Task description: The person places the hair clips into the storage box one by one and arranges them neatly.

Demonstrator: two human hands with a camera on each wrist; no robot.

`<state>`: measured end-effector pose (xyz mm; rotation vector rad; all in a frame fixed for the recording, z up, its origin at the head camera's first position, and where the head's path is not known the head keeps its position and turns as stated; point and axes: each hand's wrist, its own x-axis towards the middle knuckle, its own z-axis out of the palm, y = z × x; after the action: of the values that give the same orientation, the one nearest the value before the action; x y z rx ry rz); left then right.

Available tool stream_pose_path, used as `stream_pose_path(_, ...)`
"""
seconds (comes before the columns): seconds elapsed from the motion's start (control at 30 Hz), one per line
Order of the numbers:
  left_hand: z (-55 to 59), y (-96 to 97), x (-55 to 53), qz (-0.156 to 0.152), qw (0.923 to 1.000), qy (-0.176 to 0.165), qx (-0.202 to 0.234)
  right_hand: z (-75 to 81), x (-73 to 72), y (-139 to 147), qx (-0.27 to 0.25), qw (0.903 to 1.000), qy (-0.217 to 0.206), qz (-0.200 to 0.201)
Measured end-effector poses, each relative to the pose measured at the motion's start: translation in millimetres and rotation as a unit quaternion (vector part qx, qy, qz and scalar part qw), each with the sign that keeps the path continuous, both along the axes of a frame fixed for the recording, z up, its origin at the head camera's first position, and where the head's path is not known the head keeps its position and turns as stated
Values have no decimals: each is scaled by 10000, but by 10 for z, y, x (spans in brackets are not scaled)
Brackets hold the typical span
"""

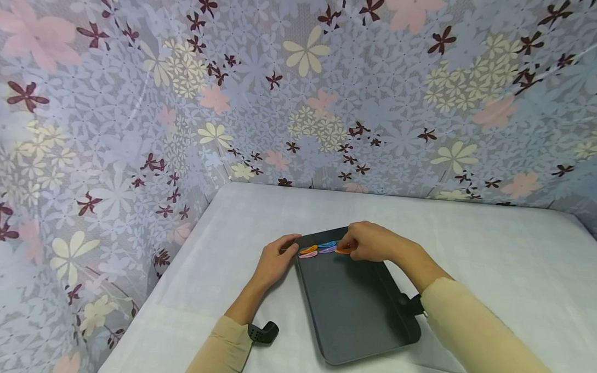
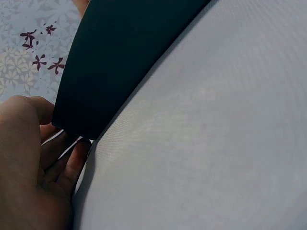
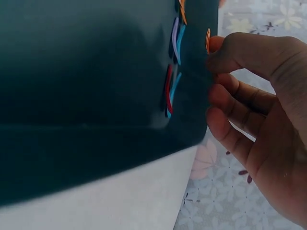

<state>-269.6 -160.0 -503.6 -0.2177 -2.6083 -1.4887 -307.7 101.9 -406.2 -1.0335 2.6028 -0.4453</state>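
Note:
A dark grey tray (image 1: 353, 314) lies at an angle on the white cloth. My left hand (image 1: 273, 262) grips its far left corner, thumb at the rim and fingers around the outside. With thumb and forefinger my right hand (image 1: 375, 242) pinches an orange hair clip (image 3: 208, 40) over the tray's far end. Left of that hand, inside the tray, lie an orange clip (image 1: 308, 249), a pink clip (image 1: 308, 254), a blue clip (image 1: 327, 244) and a purple clip (image 1: 328, 249). The right wrist view also shows a red clip (image 3: 168, 88) crossing another blue clip (image 3: 175, 91).
White cloth (image 1: 498, 259) covers the table around the tray. Flower-patterned fabric (image 1: 301, 99) hangs behind the table and along its left side. A black wrist camera (image 1: 264, 332) sits on the left forearm, and another black device (image 1: 412, 304) is at the right wrist, beside the tray's right wall.

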Motion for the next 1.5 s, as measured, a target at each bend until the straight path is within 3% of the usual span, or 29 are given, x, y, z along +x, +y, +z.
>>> stream_pose_path(0.4,2,-8,4,-21,10000,-50,-41,-120,28,-240,25,9995,161,276)
stream_pose_path(1.5,-19,-14,-11,-36,10000,27,9,-388,25,-586,-11,10000,-22,-69)
